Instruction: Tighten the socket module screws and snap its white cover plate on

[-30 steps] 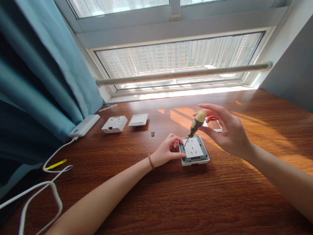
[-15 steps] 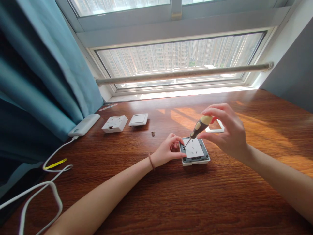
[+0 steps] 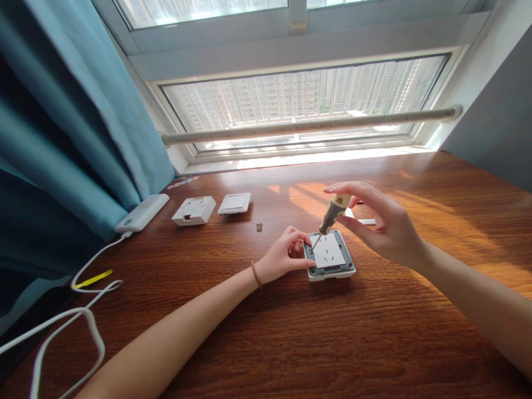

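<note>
A wall socket (image 3: pixel 331 255), white-faced with a dark grey surround, lies face up on a white box on the table. My left hand (image 3: pixel 286 252) pinches the socket's left edge between thumb and fingers. In my right hand (image 3: pixel 380 221) is a screwdriver (image 3: pixel 331 213) with a yellow and dark grey handle, gripped by thumb and fingertips. Its tip slants down to the screw (image 3: pixel 311 251) at the socket's left side. Behind the right hand, a white frame (image 3: pixel 368 221) is partly hidden.
On the wooden table (image 3: pixel 257 327) lie several small screws (image 3: pixel 259 227), a white switch (image 3: pixel 234 203), a white mounting box (image 3: pixel 194 211) and a white power bank (image 3: pixel 142 213) with a cable (image 3: pixel 97 252). A yellow strip (image 3: pixel 95 278) is by the cable. A window rail (image 3: pixel 311 126) crosses behind.
My right hand has shifted slightly left and its fingers have turned on the screwdriver, whose handle stands a little more upright. The left hand stays on the socket.
</note>
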Action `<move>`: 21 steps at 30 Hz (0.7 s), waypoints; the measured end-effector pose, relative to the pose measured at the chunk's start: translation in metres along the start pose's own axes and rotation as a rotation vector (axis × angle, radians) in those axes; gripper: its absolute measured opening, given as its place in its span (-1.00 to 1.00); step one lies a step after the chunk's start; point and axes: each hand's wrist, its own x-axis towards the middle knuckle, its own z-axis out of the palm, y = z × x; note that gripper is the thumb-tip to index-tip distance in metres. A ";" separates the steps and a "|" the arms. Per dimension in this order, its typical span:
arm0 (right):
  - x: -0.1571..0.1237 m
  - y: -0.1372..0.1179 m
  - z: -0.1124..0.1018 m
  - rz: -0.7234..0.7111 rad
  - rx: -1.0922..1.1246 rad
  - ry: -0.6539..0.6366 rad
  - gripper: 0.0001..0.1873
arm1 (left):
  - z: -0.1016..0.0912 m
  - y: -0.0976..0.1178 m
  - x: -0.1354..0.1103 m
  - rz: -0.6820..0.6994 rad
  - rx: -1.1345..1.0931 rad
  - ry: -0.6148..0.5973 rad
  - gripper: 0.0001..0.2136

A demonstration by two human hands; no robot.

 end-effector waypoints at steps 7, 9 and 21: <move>0.000 0.004 0.000 0.092 0.012 0.134 -0.68 | 0.000 0.000 0.001 -0.006 0.005 -0.002 -0.65; 0.001 0.004 -0.002 0.104 0.079 0.061 -0.66 | 0.000 0.000 0.001 -0.005 0.002 -0.003 -0.65; -0.001 0.013 0.003 0.162 0.157 0.176 -0.74 | 0.000 0.000 0.000 -0.009 0.015 -0.008 -0.67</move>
